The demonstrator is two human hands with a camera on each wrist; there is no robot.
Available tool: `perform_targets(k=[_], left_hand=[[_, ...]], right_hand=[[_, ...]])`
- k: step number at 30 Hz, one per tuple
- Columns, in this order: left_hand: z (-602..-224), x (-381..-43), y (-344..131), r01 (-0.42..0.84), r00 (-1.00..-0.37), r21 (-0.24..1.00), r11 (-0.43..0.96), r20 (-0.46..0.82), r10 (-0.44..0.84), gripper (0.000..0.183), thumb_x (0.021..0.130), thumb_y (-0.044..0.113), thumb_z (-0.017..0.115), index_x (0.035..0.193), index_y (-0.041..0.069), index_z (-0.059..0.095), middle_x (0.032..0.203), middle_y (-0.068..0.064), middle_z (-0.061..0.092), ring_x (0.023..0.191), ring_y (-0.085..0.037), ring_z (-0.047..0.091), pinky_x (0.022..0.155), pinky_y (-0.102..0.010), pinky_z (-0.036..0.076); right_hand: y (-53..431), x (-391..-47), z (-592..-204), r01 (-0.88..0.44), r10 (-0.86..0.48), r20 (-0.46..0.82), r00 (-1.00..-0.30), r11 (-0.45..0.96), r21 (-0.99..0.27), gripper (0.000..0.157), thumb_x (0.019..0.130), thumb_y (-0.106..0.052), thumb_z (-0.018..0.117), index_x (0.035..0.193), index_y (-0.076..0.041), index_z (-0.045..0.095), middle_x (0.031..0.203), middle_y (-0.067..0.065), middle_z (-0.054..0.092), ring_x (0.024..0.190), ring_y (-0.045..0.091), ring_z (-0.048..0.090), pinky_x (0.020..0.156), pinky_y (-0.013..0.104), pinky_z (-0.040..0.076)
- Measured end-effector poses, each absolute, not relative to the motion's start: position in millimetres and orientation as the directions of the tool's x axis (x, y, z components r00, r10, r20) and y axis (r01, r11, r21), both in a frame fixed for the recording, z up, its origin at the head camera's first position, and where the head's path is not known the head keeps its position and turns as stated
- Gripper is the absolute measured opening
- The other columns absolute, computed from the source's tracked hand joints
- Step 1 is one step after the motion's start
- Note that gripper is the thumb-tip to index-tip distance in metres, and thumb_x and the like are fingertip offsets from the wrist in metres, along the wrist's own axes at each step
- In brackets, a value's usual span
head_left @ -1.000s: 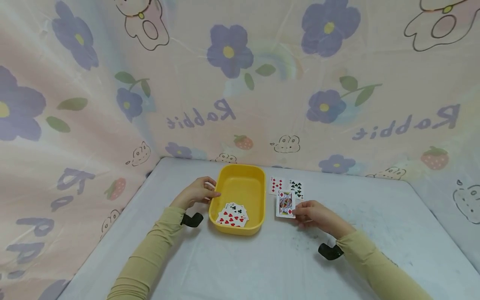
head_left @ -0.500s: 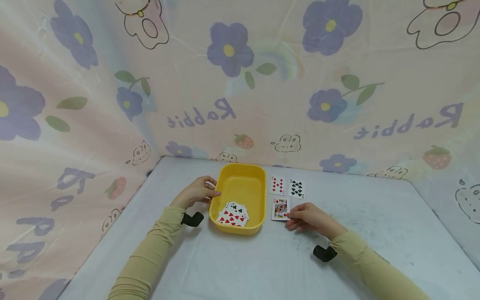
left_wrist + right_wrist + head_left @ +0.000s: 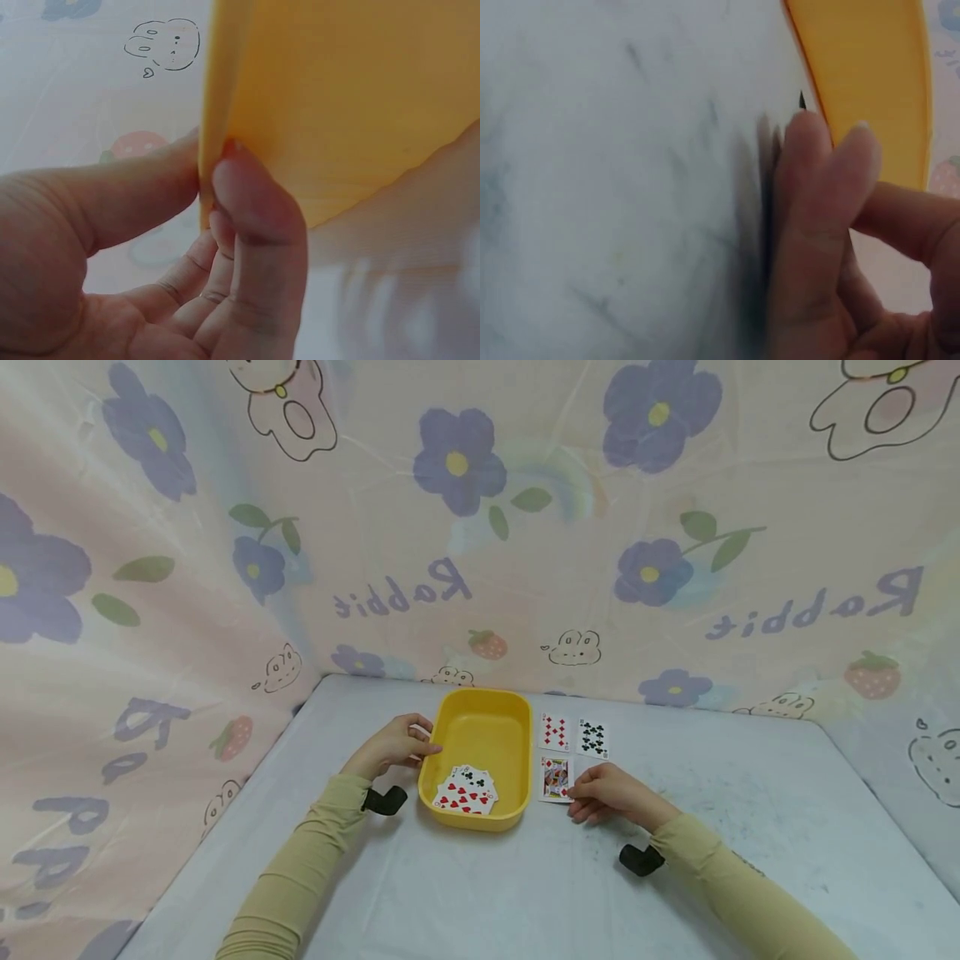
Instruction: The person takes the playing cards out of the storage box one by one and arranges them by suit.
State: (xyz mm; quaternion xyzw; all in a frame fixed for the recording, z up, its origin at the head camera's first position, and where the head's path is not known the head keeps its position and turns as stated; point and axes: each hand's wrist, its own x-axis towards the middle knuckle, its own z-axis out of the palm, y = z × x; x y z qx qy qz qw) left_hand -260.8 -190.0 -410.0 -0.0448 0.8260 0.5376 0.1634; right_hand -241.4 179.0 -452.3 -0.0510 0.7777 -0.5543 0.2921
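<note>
In the head view my left hand (image 3: 392, 746) grips the left wall of a yellow plastic tray (image 3: 477, 696). The left wrist view shows the thumb and fingers pinching that tray's rim (image 3: 217, 82). My right hand (image 3: 618, 795) pinches the lower right corner of a playing card (image 3: 555, 777), a face card of diamonds, close over the table just right of the tray. Its own fingers hide most of that card in the right wrist view. Behind it lie a red diamonds card (image 3: 554, 732) and a black clubs card (image 3: 593, 739), both face up.
Several playing cards (image 3: 465, 793) overlap face up in the near end of the tray, hearts and clubs among them. A white cloth (image 3: 465, 893) covers the table, with dark smudges at the right. Patterned curtains (image 3: 525, 568) stand along its back and sides.
My right hand has brought the face card left and down, off the two cards behind, to a spot in front of the diamonds card. The left hand and tray have stayed in place.
</note>
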Motion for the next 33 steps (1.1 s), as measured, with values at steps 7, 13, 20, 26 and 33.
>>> perform_targets(k=[7, 13, 20, 26, 33], left_hand=[[-409.9, -259.7, -190.0, -0.249, -0.944, 0.876, 0.413, -0.315, 0.098, 0.041, 0.084, 0.010, 0.075, 0.117, 0.003, 0.051, 0.093, -0.011, 0.059, 0.073, -0.020, 0.059, 0.063, -0.031, 0.056], [-409.6, -259.5, -190.3, -0.251, -0.944, 0.873, 0.419, -0.317, 0.095, 0.041, 0.084, 0.010, 0.075, 0.116, 0.003, 0.051, 0.093, -0.011, 0.059, 0.073, -0.020, 0.059, 0.063, -0.031, 0.056], [-408.1, -260.8, -190.6, -0.251, -0.941, 0.870, 0.424, -0.323, 0.106, 0.041, 0.085, 0.010, 0.074, 0.117, 0.002, 0.050, 0.092, -0.011, 0.059, 0.071, -0.019, 0.058, 0.065, -0.032, 0.056], [-407.6, -262.0, -189.9, -0.245, -0.942, 0.876, 0.414, -0.317, 0.113, 0.044, 0.084, 0.011, 0.075, 0.120, 0.002, 0.050, 0.092, -0.011, 0.058, 0.069, -0.018, 0.058, 0.063, -0.031, 0.055], [-408.2, -260.1, -190.4, -0.248, -0.940, 0.869, 0.427, -0.322, 0.110, 0.044, 0.084, 0.012, 0.075, 0.119, 0.002, 0.051, 0.092, -0.011, 0.058, 0.069, -0.018, 0.058, 0.064, -0.031, 0.055]], right_hand=[[176.7, -241.8, -453.6, 0.252, -0.384, -0.409, -0.828, 0.397, -0.883, 0.015, 0.091, -0.010, 0.063, 0.091, 0.004, 0.058, 0.074, 0.013, 0.069, 0.060, 0.016, 0.066, 0.055, 0.027, 0.054], [174.3, -240.5, -454.3, 0.251, -0.350, -0.405, -0.845, 0.411, -0.877, 0.015, 0.090, -0.009, 0.065, 0.090, 0.004, 0.057, 0.073, 0.014, 0.068, 0.059, 0.018, 0.066, 0.055, 0.029, 0.055], [173.6, -238.0, -451.9, 0.248, -0.309, -0.401, -0.863, 0.433, -0.867, 0.015, 0.089, -0.008, 0.066, 0.090, 0.005, 0.058, 0.071, 0.014, 0.068, 0.056, 0.017, 0.065, 0.055, 0.031, 0.056], [173.7, -237.1, -449.0, 0.244, -0.294, -0.388, -0.874, 0.426, -0.871, 0.015, 0.089, -0.007, 0.066, 0.092, 0.005, 0.056, 0.071, 0.014, 0.067, 0.056, 0.017, 0.065, 0.054, 0.030, 0.056], [162.3, -245.4, -424.2, 0.174, -0.316, -0.286, -0.905, 0.338, -0.925, 0.019, 0.094, -0.006, 0.058, 0.104, 0.008, 0.051, 0.083, 0.022, 0.068, 0.067, 0.024, 0.067, 0.064, 0.035, 0.057]])
